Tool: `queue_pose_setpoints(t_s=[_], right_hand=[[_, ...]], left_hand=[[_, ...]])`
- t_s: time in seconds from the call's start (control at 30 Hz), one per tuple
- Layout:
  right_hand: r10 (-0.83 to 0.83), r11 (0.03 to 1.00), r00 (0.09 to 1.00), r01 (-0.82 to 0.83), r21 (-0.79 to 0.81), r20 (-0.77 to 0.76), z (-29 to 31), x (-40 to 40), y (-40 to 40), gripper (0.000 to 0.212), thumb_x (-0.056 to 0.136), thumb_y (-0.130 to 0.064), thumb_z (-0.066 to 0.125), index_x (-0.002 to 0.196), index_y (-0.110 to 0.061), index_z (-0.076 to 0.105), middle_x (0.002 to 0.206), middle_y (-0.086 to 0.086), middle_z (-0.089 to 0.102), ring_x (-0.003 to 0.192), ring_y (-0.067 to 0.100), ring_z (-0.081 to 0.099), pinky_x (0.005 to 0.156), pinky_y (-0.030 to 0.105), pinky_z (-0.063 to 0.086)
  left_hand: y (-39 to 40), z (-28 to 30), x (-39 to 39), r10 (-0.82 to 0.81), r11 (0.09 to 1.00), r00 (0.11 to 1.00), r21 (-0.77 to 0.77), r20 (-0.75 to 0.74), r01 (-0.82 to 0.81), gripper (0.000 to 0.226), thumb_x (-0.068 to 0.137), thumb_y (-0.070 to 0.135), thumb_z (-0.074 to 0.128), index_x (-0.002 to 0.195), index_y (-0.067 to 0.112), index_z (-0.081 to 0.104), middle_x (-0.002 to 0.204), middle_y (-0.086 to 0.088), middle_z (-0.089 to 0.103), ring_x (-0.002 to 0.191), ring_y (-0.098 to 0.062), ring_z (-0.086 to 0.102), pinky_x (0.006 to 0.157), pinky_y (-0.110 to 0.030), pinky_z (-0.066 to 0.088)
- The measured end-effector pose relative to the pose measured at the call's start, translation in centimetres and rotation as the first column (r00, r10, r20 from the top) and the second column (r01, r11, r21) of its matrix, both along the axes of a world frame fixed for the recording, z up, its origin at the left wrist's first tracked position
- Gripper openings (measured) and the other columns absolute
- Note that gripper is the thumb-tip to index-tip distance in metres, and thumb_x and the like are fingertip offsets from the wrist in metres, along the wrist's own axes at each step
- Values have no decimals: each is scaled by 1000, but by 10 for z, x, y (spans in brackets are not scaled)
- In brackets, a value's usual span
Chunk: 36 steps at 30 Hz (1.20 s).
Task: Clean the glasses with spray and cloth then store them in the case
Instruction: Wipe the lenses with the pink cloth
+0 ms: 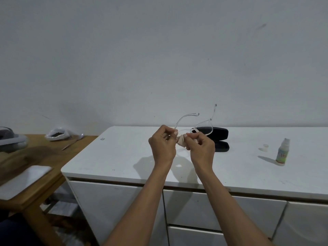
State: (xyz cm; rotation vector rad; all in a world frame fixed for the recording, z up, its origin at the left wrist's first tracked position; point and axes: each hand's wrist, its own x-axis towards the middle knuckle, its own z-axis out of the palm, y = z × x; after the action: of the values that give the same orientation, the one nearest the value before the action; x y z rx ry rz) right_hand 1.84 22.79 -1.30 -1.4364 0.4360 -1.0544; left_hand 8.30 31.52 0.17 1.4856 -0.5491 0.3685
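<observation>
Both hands work above the bench [124, 157]: left hand [162, 145] pinches the glasses [204, 127], right hand [200, 148] rubs them with the cloth [181, 140]. Open case [220, 137] waits behind the fingers; storing remains.

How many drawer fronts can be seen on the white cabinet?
4: upper left, upper middle, lower middle, and right, on the white cabinet. The arms cover parts, so more may be hidden.

Both hands hold the glasses [204, 127] above the white cabinet [124, 157]. The left hand [162, 146] pinches the frame; the right hand [201, 148] grips the cloth [181, 140] against a lens. Behind the hands on the cabinet lies the open black case [221, 139]; the spray bottle [282, 151] stands upright toward the cabinet's right end, its cap [263, 147] beside it.
</observation>
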Motion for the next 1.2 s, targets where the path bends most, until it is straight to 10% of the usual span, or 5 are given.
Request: queue_pose_setpoints(t_s=[0.33,0.53,0.73,1.2], right_hand=[[-177,976,965,146,163,191,26,15,13,9,88,-10,74,82,-7,69,77,-5,70,67,-2,62,63,10,47],[30,994,992,-43,104,124,23,15,1,12,88,-15,77,78,-20,73,85,7,75,83,26,72,79,39,61],[197,978,978,-201,61,71,20,6,-6,15,88,-6,75,77,-16,71,75,5,68,74,20,65,71,28,56],[-114,984,988,98,146,105,6,10,11,11,86,-12,76,77,-18,73,73,-10,71,74,13,65,72,37,57]], left_hand=[[-3,13,-17,-31,999,979,33,201,25,8,88,0,73,82,4,69,70,-3,72,65,-14,70,61,-39,59],[-5,19,-11,16,1000,984,-9,176,-14,12,88,4,74,78,7,67,67,2,70,62,-17,71,57,-43,58],[-7,16,-1,5,1000,998,-31,64,-3,15,86,-1,72,75,7,66,69,-9,73,65,-25,72,61,-47,61],[-3,5,0,-25,999,996,23,90,23,13,89,6,73,79,8,64,72,-5,71,69,-23,73,64,-51,61]])
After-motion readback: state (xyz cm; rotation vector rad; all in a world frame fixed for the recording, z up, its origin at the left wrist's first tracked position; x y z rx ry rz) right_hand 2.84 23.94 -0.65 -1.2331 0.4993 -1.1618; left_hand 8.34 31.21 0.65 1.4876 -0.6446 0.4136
